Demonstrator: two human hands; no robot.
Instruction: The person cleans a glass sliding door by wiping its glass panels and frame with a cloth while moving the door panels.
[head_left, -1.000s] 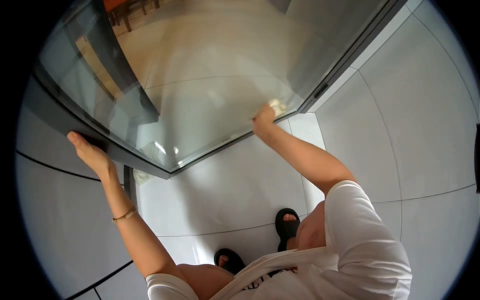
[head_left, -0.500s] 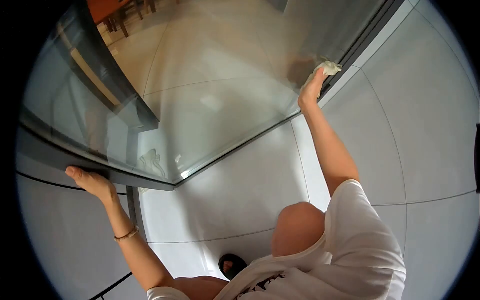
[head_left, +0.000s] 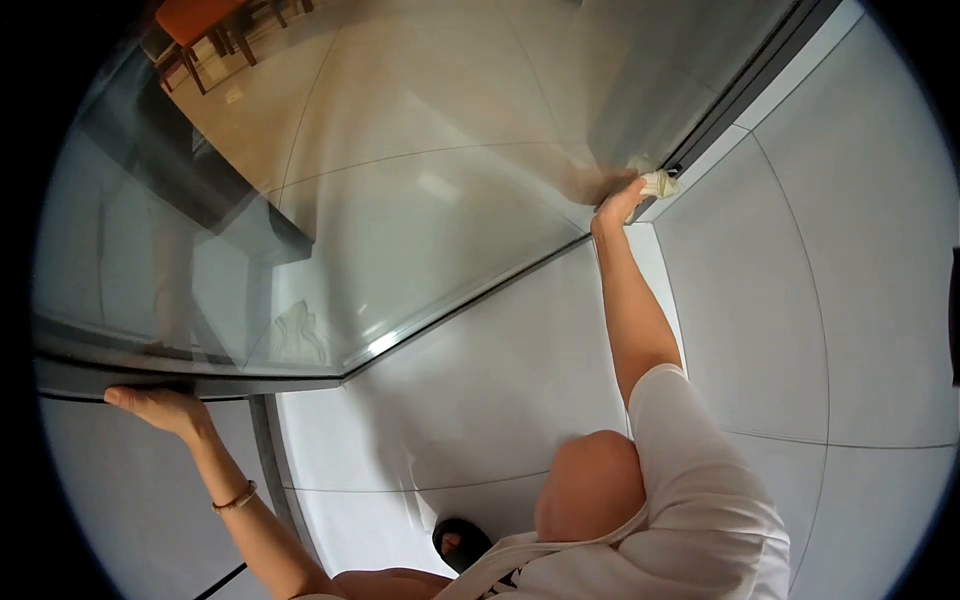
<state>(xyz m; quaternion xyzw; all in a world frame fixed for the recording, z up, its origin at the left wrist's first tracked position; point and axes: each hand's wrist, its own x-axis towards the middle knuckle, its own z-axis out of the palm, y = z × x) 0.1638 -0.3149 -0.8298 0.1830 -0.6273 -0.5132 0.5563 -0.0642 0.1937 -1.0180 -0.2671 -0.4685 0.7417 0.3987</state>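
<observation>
My right hand [head_left: 618, 207] is closed on a crumpled pale cloth [head_left: 659, 184]. It presses the cloth against the lower right of a large glass door [head_left: 430, 210], close to the dark vertical frame [head_left: 735, 95]. At the lower left, my left hand [head_left: 160, 408] grips the dark edge frame [head_left: 260, 386] of the same door. Its thumb lies along the edge, and the other fingers are partly hidden behind the frame. Both hands are mirrored in the glass.
Light tiles [head_left: 480, 400] cover the floor on my side. A sandal [head_left: 460, 543] on my foot and my bent knee [head_left: 592, 485] show below. Beyond the glass stand an orange-seated chair [head_left: 197, 20] and a dark panel [head_left: 215, 190]. A pale crumpled shape [head_left: 298, 335] appears at the glass's lower corner.
My right hand has slid down the glass with the cloth, nearer the bottom edge. My left hand and the door edge it grips sit lower in view, as the view has shifted somewhat.
</observation>
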